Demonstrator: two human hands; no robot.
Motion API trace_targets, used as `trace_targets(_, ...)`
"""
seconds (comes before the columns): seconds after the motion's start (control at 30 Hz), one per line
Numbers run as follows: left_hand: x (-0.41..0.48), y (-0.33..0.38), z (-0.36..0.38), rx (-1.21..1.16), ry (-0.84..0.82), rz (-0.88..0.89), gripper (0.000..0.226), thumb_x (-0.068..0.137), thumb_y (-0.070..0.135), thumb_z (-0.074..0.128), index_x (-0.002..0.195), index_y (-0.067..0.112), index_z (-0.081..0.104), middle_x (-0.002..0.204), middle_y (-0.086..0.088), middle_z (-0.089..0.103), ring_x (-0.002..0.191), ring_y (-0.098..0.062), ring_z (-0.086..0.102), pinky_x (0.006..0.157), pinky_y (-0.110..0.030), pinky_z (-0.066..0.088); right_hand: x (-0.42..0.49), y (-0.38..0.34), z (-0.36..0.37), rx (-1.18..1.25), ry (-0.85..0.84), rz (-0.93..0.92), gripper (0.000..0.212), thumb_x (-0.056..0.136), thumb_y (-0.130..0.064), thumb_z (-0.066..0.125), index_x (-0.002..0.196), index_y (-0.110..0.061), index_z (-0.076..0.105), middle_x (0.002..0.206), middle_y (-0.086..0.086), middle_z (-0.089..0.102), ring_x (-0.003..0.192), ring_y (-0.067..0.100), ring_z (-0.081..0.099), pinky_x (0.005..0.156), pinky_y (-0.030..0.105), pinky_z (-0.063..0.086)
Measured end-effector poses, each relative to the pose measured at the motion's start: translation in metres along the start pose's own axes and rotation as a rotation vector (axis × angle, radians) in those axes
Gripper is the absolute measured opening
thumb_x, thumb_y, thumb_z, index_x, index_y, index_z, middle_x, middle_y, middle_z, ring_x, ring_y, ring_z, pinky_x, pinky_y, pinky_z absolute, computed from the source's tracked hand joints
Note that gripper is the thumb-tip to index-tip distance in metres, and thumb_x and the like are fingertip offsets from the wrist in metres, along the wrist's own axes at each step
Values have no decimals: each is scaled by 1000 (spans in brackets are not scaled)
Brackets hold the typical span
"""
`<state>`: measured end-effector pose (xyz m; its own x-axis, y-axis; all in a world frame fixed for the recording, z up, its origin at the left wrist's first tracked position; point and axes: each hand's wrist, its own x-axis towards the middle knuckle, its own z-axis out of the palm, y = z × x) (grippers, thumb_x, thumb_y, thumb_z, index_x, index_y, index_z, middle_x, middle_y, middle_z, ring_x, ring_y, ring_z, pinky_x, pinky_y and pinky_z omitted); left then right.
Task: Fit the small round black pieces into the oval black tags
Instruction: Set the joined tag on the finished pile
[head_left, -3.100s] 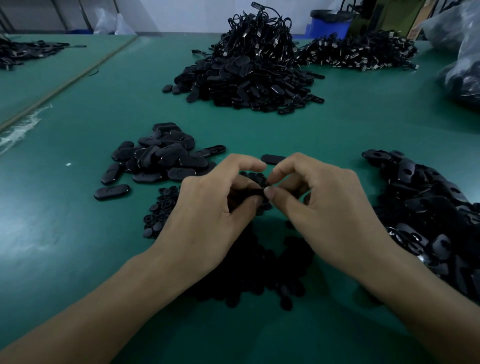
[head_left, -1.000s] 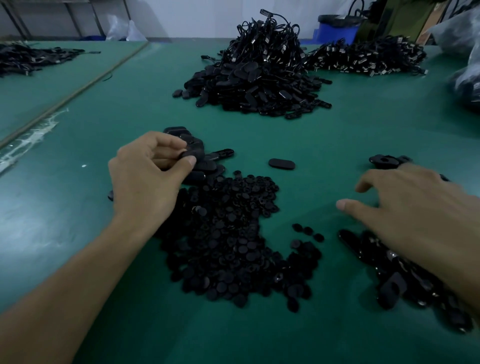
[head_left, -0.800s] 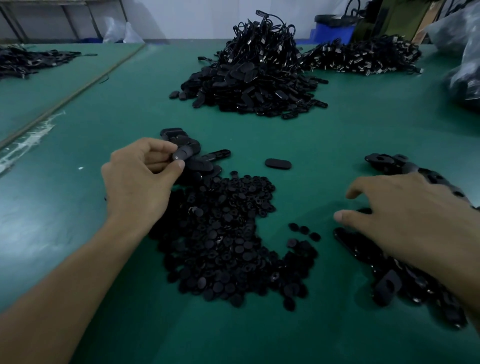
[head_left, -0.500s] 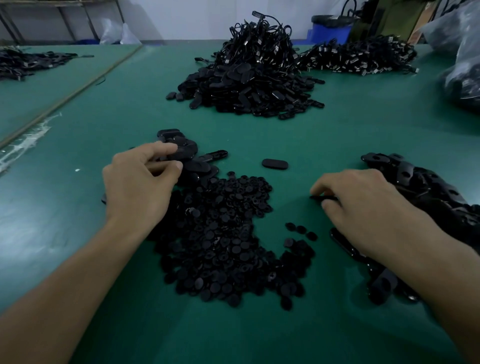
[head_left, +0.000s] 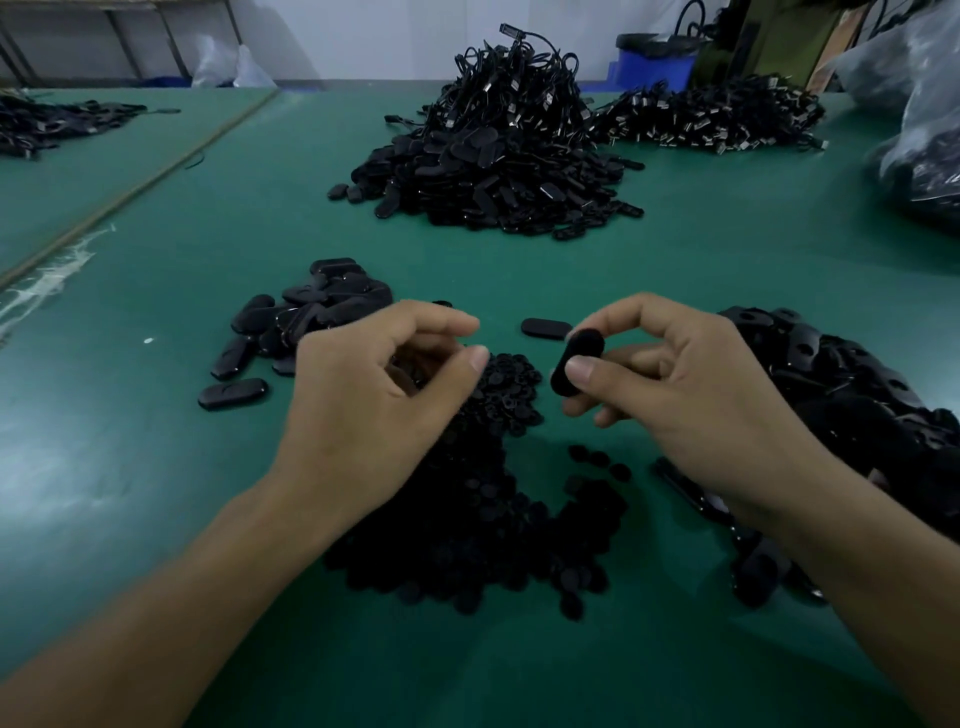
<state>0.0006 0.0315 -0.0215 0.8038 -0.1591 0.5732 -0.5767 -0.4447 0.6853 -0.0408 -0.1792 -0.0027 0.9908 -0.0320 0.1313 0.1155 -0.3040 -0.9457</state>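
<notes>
**Both hands above the round pieces, one tag raised**

My right hand pinches one oval tag between thumb and forefinger. The tag is lifted clear of the table and tilted nearly on end. My left hand is level with it and apart from the tag. Its fingers are curled, and the thumb and forefinger tips stand close with a narrow gap. Whether they hold anything I cannot tell.

The round pieces lie in a heap under and between my hands, toward the table's near edge. A few strays lie just to the heap's right. The left pile of tags lies just beyond my left hand, with an outlying tag on its near left side. A loose tag lies flat just beyond the raised one.

The right pile, tags showing holes, runs toward the right edge, partly under my right wrist. Toward the far edge stands a big heap of black parts with cords on top. A corded heap lies to its right. A blue bin stands beyond the far edge, and a clear bag sits at the far right corner.
</notes>
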Motion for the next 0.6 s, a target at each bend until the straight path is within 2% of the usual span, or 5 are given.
trace_targets(0.1, -3, 5, 4, -69, -84, -8, 17, 84, 29, 78, 101, 25, 75, 82, 20, 72, 78, -1, 69, 64, -9, 48, 1, 1, 6, 107, 15, -5, 3, 90, -15, 70, 88, -18, 71, 82, 3, 77, 72, 17, 74, 61, 20, 55)
trace_targets(0.23, -5, 8, 5, -127, -171, -20, 22, 79, 40, 75, 99, 29, 75, 83, 19, 74, 78, 0, 70, 63, -8, 47, 1, 1, 11, 234, 49, -11, 5, 83, -19, 74, 86, -16, 77, 75, 4, 73, 66, 15, 71, 59, 22, 55)
trace_targets(0.33, -5, 6, 6, -158, -198, -28, 13, 82, 28, 80, 93, 33, 74, 81, 22, 73, 69, 2, 67, 59, -6, 44, 0, -2, 12, 364, 35, 20, 14, 72, -25, 73, 82, -15, 77, 75, 9, 74, 64, 18, 71, 57, 22, 55)
trace_targets(0.43, -4, 4, 7, -200, -206, -34, 11, 85, 25, 79, 92, 33, 75, 78, 18, 73, 64, 1, 65, 57, -10, 44, 0, -2, 13, 366, 19, 44, 5, 81, -17, 72, 85, -15, 75, 79, 11, 76, 65, 19, 72, 57, 22, 56)
trace_targets(0.6, -2, 3, 10, -340, -180, -102, 9, 84, 24, 73, 92, 26, 75, 81, 10, 76, 69, -2, 67, 63, -14, 49, -1, -1, 12, 351, 0, 57, 8, 86, -11, 70, 93, -8, 72, 79, 11, 77, 67, 17, 73, 59, 21, 56)
